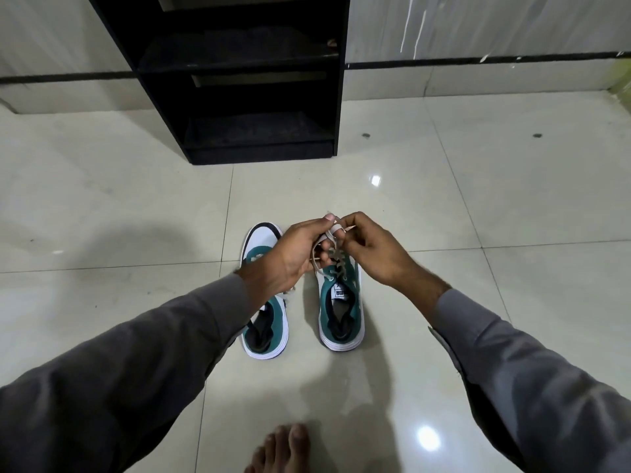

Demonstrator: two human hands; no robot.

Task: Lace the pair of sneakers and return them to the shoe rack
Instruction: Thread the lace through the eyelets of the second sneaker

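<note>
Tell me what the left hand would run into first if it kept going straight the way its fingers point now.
Almost at once the right hand: the left hand points up and to the right, and both pinch the same lace above the right sneaker. Depth is hard to judge.

teal-and-white sneakers, black shoe rack, cream glossy floor tiles.

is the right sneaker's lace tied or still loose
Still loose: both the left hand and right hand hold the white lace up above the teal-and-white right sneaker, mid-knot.
</note>
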